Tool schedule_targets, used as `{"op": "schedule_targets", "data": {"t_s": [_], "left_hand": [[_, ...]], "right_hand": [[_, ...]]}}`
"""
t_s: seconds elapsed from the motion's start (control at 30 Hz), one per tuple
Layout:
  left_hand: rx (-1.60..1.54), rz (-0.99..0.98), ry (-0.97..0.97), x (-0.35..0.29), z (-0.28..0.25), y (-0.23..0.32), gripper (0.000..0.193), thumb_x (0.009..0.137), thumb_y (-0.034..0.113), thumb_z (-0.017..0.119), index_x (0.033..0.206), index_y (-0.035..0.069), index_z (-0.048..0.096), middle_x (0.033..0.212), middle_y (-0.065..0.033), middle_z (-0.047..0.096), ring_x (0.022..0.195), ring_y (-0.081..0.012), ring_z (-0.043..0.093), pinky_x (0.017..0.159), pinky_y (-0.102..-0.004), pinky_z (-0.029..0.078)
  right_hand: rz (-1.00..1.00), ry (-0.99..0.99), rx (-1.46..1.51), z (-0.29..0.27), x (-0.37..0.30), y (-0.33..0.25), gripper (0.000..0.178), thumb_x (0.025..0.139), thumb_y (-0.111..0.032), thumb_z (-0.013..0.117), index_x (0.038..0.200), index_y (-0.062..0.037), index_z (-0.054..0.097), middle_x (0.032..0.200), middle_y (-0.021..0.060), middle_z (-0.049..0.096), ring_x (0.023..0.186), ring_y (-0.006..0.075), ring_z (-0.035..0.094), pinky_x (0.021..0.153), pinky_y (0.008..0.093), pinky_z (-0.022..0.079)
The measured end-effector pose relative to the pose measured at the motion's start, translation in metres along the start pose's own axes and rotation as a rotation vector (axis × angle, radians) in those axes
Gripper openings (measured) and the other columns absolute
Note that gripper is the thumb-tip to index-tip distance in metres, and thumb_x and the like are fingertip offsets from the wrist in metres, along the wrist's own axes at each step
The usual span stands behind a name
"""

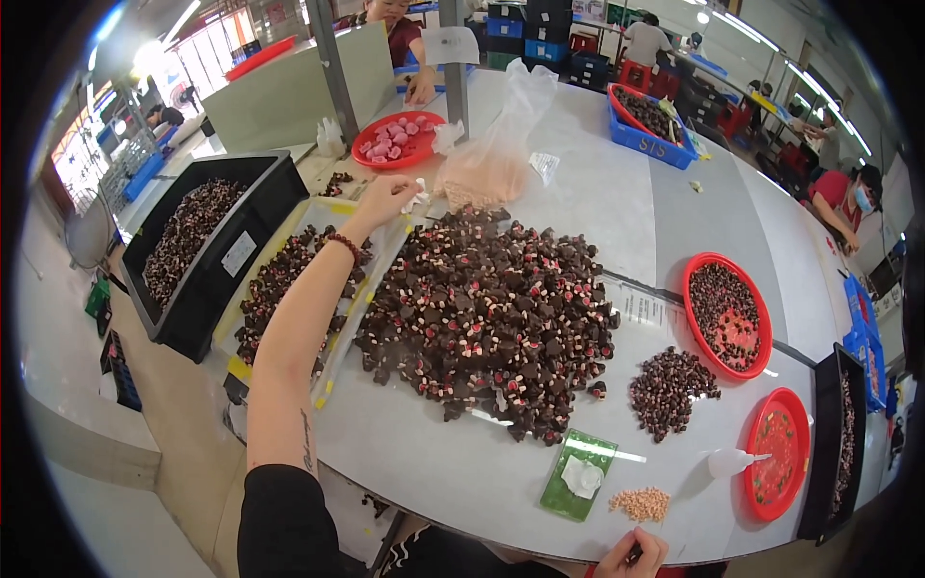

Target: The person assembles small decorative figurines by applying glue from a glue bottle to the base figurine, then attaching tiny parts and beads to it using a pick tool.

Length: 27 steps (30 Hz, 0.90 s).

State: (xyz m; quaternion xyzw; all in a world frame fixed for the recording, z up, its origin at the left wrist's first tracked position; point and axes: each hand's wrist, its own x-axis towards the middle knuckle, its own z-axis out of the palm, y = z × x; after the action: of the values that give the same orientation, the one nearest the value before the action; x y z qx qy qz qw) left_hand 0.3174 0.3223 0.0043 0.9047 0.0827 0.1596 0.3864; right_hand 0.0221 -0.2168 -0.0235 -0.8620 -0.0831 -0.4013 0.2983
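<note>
The right hand point(644, 556), at five o'clock from the big dark pile point(491, 318), pinches a small dark piece point(633, 553), best held lightly by its edges, while the left hand point(387, 199), at eleven o'clock, seemingly pinches white tissue point(417, 197).

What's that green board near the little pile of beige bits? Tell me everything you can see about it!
The green board is a flat, shiny rectangle that might be plastic or glass. It lies flat on the grey table, turned a bit slantwise. A crumpled white lump sits on it; I can't tell if that's paper or paste. The beige bits lie just to its right, apart from it. The person's right hand is below those bits and isn't touching the board.
</note>
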Motion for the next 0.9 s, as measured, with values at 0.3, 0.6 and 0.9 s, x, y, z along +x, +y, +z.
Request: {"op": "schedule_targets", "data": {"t_s": [0.3,0.6,0.9], "left_hand": [[0.395,0.369,0.004,-0.004,0.011,0.000,0.017,0.073,0.015,0.054,0.081,0.004,0.066,0.078,-0.0156,0.063,0.076,-0.0296,0.060,0.067,-0.0398,0.046],[0.501,0.236,-0.064,-0.017,0.019,0.004,0.032,0.082,0.034,0.046,0.093,0.009,0.063,0.087,-0.0151,0.064,0.084,-0.0345,0.059,0.073,-0.0425,0.046],[0.592,0.194,-0.063,-0.030,0.018,0.014,0.038,0.088,0.040,0.042,0.094,0.007,0.061,0.097,-0.0132,0.061,0.095,-0.0318,0.056,0.082,-0.0417,0.043]], "right_hand": [[0.004,-0.019,0.024,-0.002,0.000,0.000,0.005,0.076,0.005,0.063,0.080,0.0021,0.063,0.071,0.0117,0.059,0.058,0.0223,0.053,0.049,0.0296,0.043],[-0.019,-0.031,0.067,-0.003,-0.004,0.006,0.006,0.075,0.005,0.062,0.081,0.0021,0.063,0.071,0.0110,0.059,0.058,0.0233,0.053,0.050,0.0305,0.044],[-0.060,-0.045,0.071,-0.001,-0.009,0.011,0.011,0.071,0.007,0.057,0.080,0.0014,0.059,0.071,0.0102,0.053,0.059,0.0220,0.051,0.051,0.0301,0.041]]}}
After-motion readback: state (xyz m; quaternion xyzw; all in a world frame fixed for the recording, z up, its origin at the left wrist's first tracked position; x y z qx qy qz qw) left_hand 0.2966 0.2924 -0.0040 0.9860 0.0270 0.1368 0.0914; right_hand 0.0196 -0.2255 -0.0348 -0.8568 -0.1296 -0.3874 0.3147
